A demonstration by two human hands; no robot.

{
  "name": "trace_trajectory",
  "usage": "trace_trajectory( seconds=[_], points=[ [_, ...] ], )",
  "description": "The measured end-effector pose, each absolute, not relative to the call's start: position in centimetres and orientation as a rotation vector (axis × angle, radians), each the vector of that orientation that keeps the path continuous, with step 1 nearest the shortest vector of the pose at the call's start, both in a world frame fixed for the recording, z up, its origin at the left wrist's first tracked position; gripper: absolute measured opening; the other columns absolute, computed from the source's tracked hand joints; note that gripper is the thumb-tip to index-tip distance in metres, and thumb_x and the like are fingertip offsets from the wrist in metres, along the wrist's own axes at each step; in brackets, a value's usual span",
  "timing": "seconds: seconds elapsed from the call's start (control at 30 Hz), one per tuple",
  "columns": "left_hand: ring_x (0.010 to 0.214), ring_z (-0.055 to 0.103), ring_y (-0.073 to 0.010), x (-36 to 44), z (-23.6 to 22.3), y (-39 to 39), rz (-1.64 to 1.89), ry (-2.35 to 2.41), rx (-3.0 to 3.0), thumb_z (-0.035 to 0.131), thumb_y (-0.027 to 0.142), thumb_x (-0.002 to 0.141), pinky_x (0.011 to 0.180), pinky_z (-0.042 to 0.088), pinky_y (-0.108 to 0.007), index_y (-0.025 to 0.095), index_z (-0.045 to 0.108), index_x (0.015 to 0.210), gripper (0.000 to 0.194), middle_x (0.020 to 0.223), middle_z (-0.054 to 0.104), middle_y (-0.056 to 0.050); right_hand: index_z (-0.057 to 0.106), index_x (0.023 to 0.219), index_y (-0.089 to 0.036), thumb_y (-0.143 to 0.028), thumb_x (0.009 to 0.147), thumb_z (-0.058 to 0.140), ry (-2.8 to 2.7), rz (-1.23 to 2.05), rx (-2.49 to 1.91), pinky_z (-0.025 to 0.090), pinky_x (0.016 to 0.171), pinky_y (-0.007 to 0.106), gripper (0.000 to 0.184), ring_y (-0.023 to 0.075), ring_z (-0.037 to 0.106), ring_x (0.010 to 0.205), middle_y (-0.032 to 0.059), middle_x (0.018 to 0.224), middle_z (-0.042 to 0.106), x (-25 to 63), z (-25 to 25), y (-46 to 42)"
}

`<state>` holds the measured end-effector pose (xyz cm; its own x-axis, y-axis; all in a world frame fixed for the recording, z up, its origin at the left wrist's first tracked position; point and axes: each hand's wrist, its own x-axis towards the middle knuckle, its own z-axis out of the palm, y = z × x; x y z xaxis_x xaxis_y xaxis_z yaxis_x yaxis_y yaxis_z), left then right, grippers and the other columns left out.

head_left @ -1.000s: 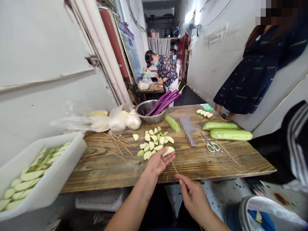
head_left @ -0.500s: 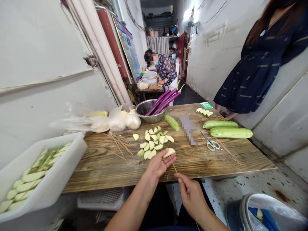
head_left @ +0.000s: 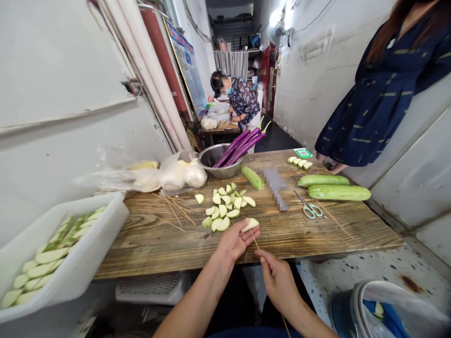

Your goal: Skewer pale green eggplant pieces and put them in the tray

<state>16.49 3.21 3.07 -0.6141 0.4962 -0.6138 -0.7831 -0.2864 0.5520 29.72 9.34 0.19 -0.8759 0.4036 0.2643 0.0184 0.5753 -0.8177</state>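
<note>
My left hand (head_left: 234, 241) pinches a pale green squash slice (head_left: 249, 225) at the near edge of the wooden table (head_left: 158, 244). My right hand (head_left: 276, 279) is closed on a thin bamboo skewer (head_left: 254, 240) whose tip meets that slice. Just beyond my left hand lies a pile of cut squash slices (head_left: 225, 206). Loose skewers (head_left: 172, 209) are scattered to the left of the pile.
A white tub (head_left: 81, 263) of skewered slices sits at the left. A steel bowl (head_left: 218, 162) holds purple eggplants (head_left: 243, 143). Whole squashes (head_left: 338, 191), scissors (head_left: 310, 209) and plastic bags (head_left: 176, 176) lie on the table. A person in dark blue stands at the right; another works behind. A bin (head_left: 384, 312) stands bottom right.
My right hand has moved up closer to my left hand, pushing the skewer further toward the slice. The dark striped sleeve at the right edge has gone from view.
</note>
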Motion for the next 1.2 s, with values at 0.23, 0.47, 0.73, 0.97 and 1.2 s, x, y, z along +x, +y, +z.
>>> trace_trajectory(
  seconds=[0.23,0.47,0.73,0.97,1.2],
  points=[
    [0.074,0.067,-0.0219,17.8,1.4,3.3,1.983,1.08,-0.406,0.06,0.01,0.076,0.074,0.055,-0.037,0.009,0.055,0.085,0.01,0.08,0.068,-0.013,0.061,0.078,-0.015,-0.028,0.09,0.033,-2.384,1.228,-0.398,0.041,0.051,0.022,0.033,0.0141,0.058,0.051,0.0028,0.059,0.063,28.5,-0.5,9.8],
    [0.074,0.067,-0.0209,17.7,2.1,3.0,2.069,1.101,-0.321,0.063,0.009,0.073,0.076,0.053,-0.037,0.009,0.058,0.082,0.01,0.082,0.068,-0.013,0.06,0.078,-0.016,-0.031,0.091,0.035,-2.342,1.322,-0.346,0.041,0.054,0.021,0.032,0.0133,0.056,0.052,0.0016,0.06,0.061,29.0,-0.6,9.9],
    [0.053,0.058,-0.0104,21.0,1.0,3.8,1.969,1.173,-0.201,0.069,0.02,0.067,0.054,0.046,-0.021,0.009,0.063,0.079,0.018,0.069,0.065,-0.007,0.062,0.08,-0.015,-0.034,0.091,0.036,-2.26,1.4,-0.37,0.042,0.055,0.021,0.034,0.0142,0.057,0.057,0.0025,0.062,0.06,28.8,-1.1,10.5],
    [0.113,0.047,-0.0259,16.3,1.8,0.1,1.672,2.465,0.593,0.059,0.03,0.077,0.099,0.03,-0.042,0.02,0.061,0.108,0.033,0.119,0.057,-0.011,0.062,0.085,-0.014,-0.04,0.09,0.037,-2.236,1.411,-0.455,0.036,0.044,0.02,0.037,0.0125,0.05,0.046,-0.0013,0.05,0.052,29.2,-1.9,11.7],
    [0.124,0.035,-0.0288,12.3,0.9,-3.2,0.525,2.949,1.158,0.046,0.011,0.079,0.104,-0.002,-0.051,0.025,0.048,0.125,0.048,0.113,0.062,-0.01,0.063,0.084,-0.015,-0.04,0.09,0.037,-2.239,1.468,-0.452,0.036,0.044,0.021,0.036,0.0128,0.049,0.046,-0.0014,0.05,0.052,29.4,-2.2,11.7]
  ],
)
